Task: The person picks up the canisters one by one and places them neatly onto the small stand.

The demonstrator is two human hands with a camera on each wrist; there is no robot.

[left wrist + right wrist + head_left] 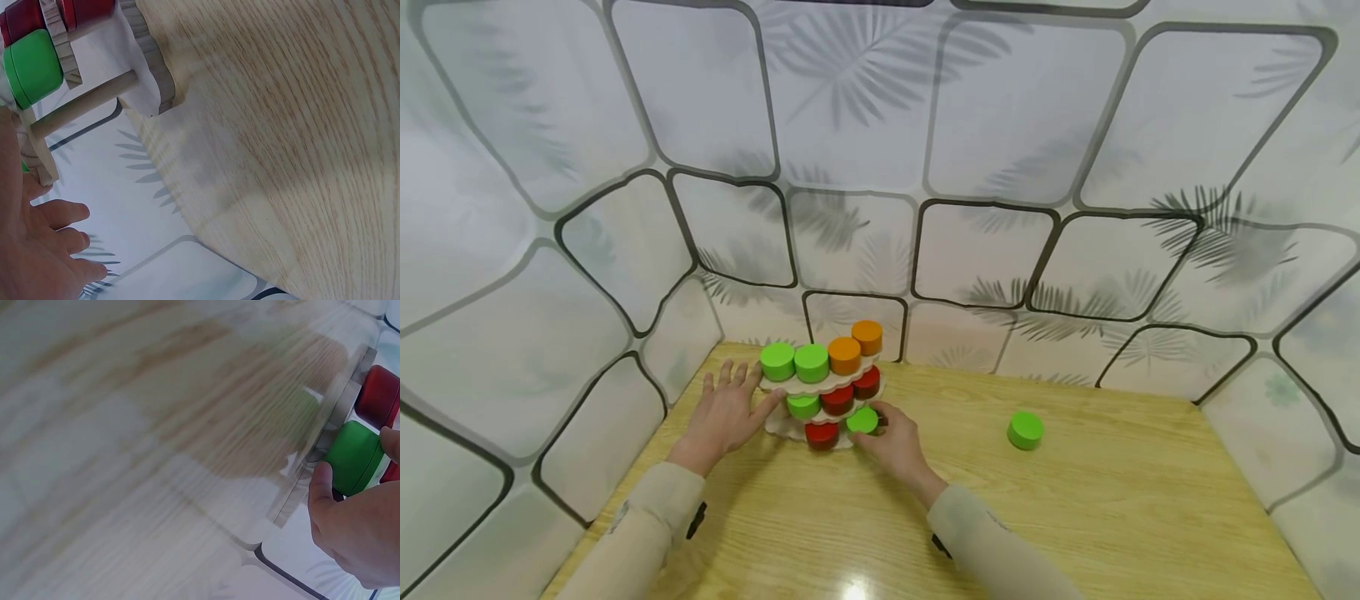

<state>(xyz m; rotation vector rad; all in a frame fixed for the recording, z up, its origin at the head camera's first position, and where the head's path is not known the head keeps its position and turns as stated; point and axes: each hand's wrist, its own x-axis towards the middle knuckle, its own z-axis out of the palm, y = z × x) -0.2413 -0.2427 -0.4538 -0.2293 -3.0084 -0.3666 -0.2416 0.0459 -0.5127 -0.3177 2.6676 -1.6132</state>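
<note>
A three-tier wooden stand [820, 385] holds coloured cylinders: green and orange on top, green and red below. My right hand [891, 442] pinches a green cylinder [862, 420] on the bottom tier, beside a red cylinder [822, 433]; in the right wrist view the thumb and a finger grip that green cylinder [353, 457]. My left hand [724, 412] lies flat with spread fingers on the table, its thumb touching the stand's left side. The left wrist view shows the spread fingers [59, 215] by the stand's wooden post [81, 105].
A loose green cylinder [1025, 430] lies on the wooden table [1075, 517] to the right. White leaf-patterned panels [850, 167] wall in the table at the back and both sides.
</note>
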